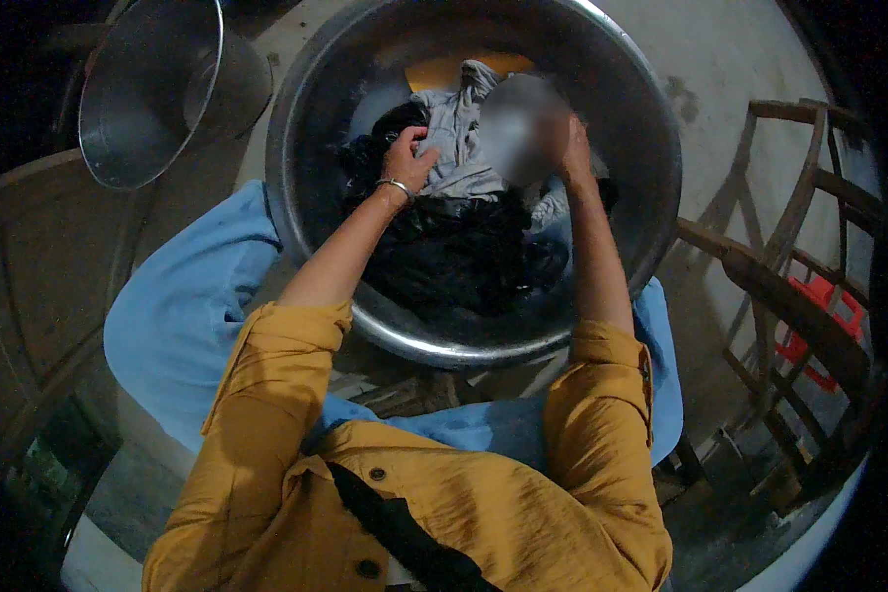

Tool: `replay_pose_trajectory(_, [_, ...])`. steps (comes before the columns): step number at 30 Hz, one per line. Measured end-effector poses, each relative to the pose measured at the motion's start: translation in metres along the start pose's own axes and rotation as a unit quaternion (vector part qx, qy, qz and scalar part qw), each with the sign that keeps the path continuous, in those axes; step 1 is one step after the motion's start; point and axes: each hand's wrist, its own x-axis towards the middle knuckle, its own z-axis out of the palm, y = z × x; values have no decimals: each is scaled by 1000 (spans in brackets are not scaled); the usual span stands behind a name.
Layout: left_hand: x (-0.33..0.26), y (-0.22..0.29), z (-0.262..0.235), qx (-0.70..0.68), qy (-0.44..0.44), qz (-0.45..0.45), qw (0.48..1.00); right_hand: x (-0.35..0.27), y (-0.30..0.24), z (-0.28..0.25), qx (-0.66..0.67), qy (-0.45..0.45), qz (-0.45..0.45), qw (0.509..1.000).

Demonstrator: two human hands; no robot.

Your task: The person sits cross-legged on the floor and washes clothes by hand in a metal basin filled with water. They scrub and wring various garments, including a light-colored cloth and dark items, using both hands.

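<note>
A large round metal basin (316,286) stands between my knees with wet laundry in it. Light grey cloth (454,148) is spread across the middle, over a heap of black fabric (454,257). My left hand (409,163), with a bracelet at the wrist, is at the grey cloth's left edge, its fingers loosely bent and apart. My right hand (575,153) is on the other side of the cloth; a blurred patch hides its fingers and whatever they touch. Something yellow-orange (434,74) shows behind the cloth, against the basin's far side.
A metal bucket (148,109) sits tilted in view at the far left. Beside it at left is a brown wooden chair (39,227). Wooden chair frames (799,286) stand to the right, with a red plastic object (824,331) behind their bars.
</note>
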Motion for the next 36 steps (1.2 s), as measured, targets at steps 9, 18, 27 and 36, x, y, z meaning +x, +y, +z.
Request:
replay_pose_trajectory(9, [-3,3,7,70,-38,0,997,-13,-53,67,-146,72,-73,984])
replay_pose_trajectory(18, [-10,-2,4,50,-77,-22,996,6,-47,63,-81,203,83,972])
replay_pose_trajectory(27, [-14,13,7,52,-20,1,998,49,41,73,-74,40,79,993])
replay_pose_trajectory(36, [-50,71,-2,135,-301,212,920,4,-32,64,-144,117,-80,979])
